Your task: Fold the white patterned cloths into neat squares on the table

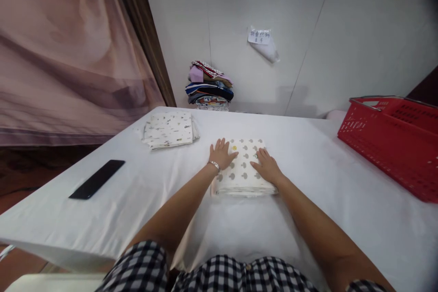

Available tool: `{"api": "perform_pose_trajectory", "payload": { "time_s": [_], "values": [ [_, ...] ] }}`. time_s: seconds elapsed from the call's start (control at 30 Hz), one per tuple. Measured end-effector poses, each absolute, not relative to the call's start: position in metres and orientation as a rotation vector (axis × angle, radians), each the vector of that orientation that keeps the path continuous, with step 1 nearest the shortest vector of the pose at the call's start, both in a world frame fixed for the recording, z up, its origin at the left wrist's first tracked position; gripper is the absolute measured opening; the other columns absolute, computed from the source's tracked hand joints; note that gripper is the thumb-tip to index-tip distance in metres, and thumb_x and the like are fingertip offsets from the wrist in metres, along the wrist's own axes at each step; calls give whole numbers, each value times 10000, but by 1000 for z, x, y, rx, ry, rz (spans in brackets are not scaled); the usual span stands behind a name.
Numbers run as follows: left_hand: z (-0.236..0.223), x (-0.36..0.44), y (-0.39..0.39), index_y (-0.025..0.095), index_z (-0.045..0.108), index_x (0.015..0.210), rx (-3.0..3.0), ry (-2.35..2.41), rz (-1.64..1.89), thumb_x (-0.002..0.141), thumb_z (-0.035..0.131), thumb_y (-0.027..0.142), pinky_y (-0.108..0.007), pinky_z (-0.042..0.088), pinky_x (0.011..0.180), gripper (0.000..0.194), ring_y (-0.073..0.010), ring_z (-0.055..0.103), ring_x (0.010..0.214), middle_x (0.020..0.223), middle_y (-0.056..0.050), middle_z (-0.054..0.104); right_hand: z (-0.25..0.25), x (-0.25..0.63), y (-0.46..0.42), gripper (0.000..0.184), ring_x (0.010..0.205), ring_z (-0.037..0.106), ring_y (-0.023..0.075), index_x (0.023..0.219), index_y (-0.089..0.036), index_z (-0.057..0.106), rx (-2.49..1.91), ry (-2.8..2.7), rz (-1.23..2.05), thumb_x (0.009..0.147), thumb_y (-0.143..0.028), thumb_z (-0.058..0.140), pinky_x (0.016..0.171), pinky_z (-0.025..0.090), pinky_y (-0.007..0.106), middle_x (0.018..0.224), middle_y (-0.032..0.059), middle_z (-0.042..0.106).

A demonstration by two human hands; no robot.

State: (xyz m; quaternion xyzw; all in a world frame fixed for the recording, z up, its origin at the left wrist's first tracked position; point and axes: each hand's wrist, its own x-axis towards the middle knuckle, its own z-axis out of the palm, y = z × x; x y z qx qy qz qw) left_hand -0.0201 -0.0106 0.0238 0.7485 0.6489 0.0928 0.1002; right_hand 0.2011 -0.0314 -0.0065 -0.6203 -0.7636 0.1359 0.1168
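Observation:
A folded white cloth with grey shapes (243, 169) lies on the white table (308, 169) straight in front of me. My left hand (221, 154) rests flat on its left part, fingers spread, a bracelet at the wrist. My right hand (267, 164) lies flat on its right part, fingers stretched out. Neither hand grips anything. A second folded white cloth with small prints (169, 130) sits further back on the left, untouched.
A black phone (97, 179) lies near the table's left edge. A red plastic basket (393, 139) stands at the right. A stack of folded coloured clothes (209, 86) sits by the wall behind the table. A paper note (259, 36) hangs on the wall.

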Motion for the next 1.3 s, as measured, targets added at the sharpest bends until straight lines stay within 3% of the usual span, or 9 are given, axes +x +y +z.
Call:
{"api": "perform_pose_trajectory", "payload": {
  "time_s": [0.17,0.37,0.57,0.73,0.93,1.07,1.17,1.3],
  "values": [
    [1,-25,5,194,215,1420,2094,1946,257,795,251,665,-505,122,1080,783,-305,78,1374,1512,-79,60,-6,202,-33,644,1378,65,221,1404,-164,253,-1822,-2258,387,876,-529,295,1061,151,449,1500,97,133],
    [-4,-27,3,210,195,1426,2113,1939,264,799,225,667,-509,148,1069,776,-317,111,1366,1516,-61,42,8,191,-12,623,1372,82,251,1373,-177,308,-1864,-2294,300,869,-543,307,1065,63,514,1492,113,163],
    [-5,-26,4,228,203,1420,2106,1932,274,796,250,669,-521,182,1057,766,-310,161,1353,1518,-40,36,1,183,20,564,1367,98,253,1334,-166,356,-1865,-2261,296,876,-493,329,1051,151,526,1484,106,197],
    [-2,-28,4,196,249,1403,2050,1869,365,808,319,631,-500,160,1069,740,-319,193,1344,1513,-84,75,2,198,11,525,1366,135,241,1319,-171,407,-1802,-2195,469,875,-447,359,1081,194,421,1468,82,253],
    [2,-39,-25,167,252,1397,1958,1737,448,826,418,521,-353,233,1076,691,-257,243,1341,1509,-100,85,-4,229,-57,613,1339,247,212,1382,-211,342,-1742,-1869,715,833,-472,417,1102,210,374,1481,25,214],
    [-5,-53,-61,169,317,1367,1862,1723,614,821,450,482,-326,235,1087,643,-224,249,1343,1486,-94,205,-15,239,-93,591,1315,304,207,1357,-208,389,-1715,-1732,725,836,-486,405,1090,248,370,1441,22,316],
    [-10,-63,-84,194,419,1292,1807,1685,796,794,499,460,-306,333,1027,570,-201,418,1242,1400,-75,393,-21,242,-101,566,1292,345,204,1326,-197,432,-1702,-1681,680,833,-474,421,1081,267,365,1405,32,383],
    [-8,-74,-108,192,589,1041,1681,1725,910,755,549,438,-291,467,820,379,-173,608,903,994,-46,653,-21,237,-105,514,1275,366,216,1276,-201,488,-1644,-1679,517,832,-452,428,1052,310,394,1387,46,409]
  ]
}}
